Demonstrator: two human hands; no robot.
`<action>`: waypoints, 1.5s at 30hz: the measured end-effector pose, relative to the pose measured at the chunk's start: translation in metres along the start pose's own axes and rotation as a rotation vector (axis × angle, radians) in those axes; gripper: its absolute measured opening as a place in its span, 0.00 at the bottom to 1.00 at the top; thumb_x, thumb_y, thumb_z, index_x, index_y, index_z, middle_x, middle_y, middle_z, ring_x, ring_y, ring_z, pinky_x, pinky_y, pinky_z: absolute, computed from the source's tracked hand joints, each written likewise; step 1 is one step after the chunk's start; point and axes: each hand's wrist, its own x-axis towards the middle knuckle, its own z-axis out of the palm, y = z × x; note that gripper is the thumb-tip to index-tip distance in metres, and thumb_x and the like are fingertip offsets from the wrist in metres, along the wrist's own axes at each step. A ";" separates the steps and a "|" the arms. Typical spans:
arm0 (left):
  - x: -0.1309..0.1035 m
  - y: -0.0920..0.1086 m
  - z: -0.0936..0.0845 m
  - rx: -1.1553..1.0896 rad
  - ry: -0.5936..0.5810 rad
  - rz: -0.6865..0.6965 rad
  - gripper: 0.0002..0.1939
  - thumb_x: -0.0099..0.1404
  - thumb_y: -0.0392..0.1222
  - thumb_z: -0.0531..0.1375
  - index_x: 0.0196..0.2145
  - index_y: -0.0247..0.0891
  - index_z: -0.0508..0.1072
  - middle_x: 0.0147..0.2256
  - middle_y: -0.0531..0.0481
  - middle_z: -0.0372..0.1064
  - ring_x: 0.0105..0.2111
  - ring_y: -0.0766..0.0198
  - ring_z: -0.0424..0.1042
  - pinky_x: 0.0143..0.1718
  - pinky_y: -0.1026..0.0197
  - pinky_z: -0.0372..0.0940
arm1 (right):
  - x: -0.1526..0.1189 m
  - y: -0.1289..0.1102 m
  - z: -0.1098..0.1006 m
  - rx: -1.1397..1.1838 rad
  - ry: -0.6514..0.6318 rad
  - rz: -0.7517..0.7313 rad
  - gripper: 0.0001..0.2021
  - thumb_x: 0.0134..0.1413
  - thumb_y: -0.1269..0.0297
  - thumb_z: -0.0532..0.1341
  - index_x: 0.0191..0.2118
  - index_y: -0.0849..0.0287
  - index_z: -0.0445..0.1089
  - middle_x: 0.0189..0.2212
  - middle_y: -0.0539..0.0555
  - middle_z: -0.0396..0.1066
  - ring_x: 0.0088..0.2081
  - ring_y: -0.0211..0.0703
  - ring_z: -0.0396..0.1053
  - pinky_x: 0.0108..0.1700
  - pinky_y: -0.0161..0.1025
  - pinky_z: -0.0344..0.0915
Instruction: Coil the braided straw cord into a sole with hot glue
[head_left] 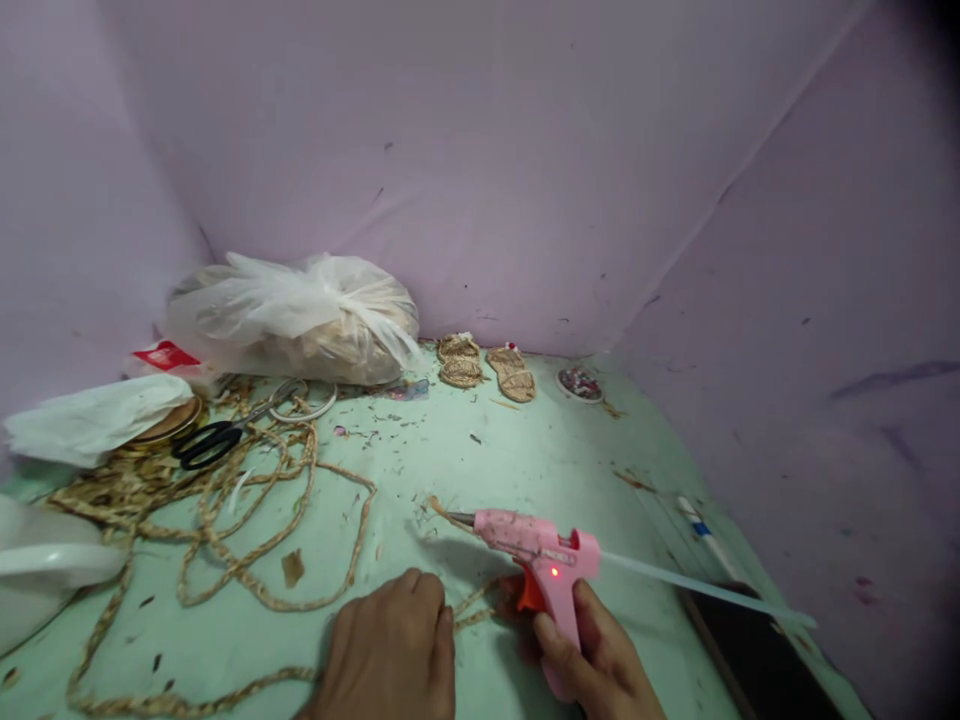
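Observation:
My right hand [600,655] is wrapped around the handle of a pink glue gun [517,535]. Its red light is lit, and a long translucent glue stick [705,585] sticks out of the back. The nozzle points left, with a frayed brown strand [441,508] at its tip. My left hand [386,645] is closed, back of the hand up, low over the table. A braided straw rope [225,695] runs into it from the left and shows again as a short doubled piece between my hands. My left fingertips are hidden.
Rope coils, black-handled scissors [206,440] and straw scraps lie at left, by a tied plastic bag [300,320]. Two small woven soles [459,362] and a dish of beads [579,384] stand by the back wall. A marker [705,535] and a dark flat device [757,650] are at right.

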 end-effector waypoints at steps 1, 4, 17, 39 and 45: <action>0.000 0.000 -0.001 -0.003 -0.006 -0.002 0.13 0.64 0.35 0.44 0.30 0.40 0.68 0.30 0.48 0.71 0.33 0.56 0.72 0.32 0.56 0.59 | 0.000 0.001 -0.001 0.004 -0.009 -0.005 0.23 0.37 0.47 0.68 0.36 0.59 0.73 0.27 0.52 0.72 0.26 0.38 0.62 0.29 0.33 0.59; 0.002 0.000 -0.003 -0.002 -0.028 -0.005 0.15 0.65 0.36 0.43 0.30 0.40 0.68 0.30 0.49 0.71 0.32 0.56 0.72 0.31 0.56 0.59 | 0.001 0.001 -0.002 0.018 -0.036 -0.033 0.21 0.39 0.48 0.67 0.36 0.60 0.72 0.27 0.52 0.71 0.27 0.38 0.63 0.30 0.33 0.59; 0.006 -0.003 -0.004 -0.002 -0.001 -0.034 0.14 0.64 0.40 0.46 0.27 0.41 0.69 0.27 0.49 0.72 0.30 0.54 0.73 0.29 0.57 0.56 | -0.001 -0.017 0.003 0.006 -0.141 -0.010 0.16 0.45 0.53 0.65 0.38 0.59 0.71 0.34 0.55 0.74 0.35 0.45 0.69 0.35 0.36 0.64; 0.012 -0.002 -0.017 -0.025 -0.027 -0.189 0.12 0.55 0.40 0.51 0.21 0.41 0.72 0.22 0.50 0.70 0.25 0.58 0.70 0.23 0.62 0.49 | -0.009 -0.012 -0.022 -0.164 -0.048 -0.043 0.17 0.46 0.53 0.65 0.39 0.58 0.70 0.26 0.50 0.69 0.23 0.37 0.59 0.24 0.33 0.56; 0.012 -0.004 -0.016 -0.046 -0.023 -0.184 0.12 0.56 0.40 0.51 0.22 0.42 0.73 0.22 0.51 0.71 0.25 0.59 0.69 0.23 0.62 0.48 | -0.030 -0.009 -0.059 -0.303 -0.126 -0.012 0.20 0.50 0.46 0.59 0.38 0.59 0.73 0.23 0.53 0.66 0.25 0.41 0.60 0.25 0.36 0.57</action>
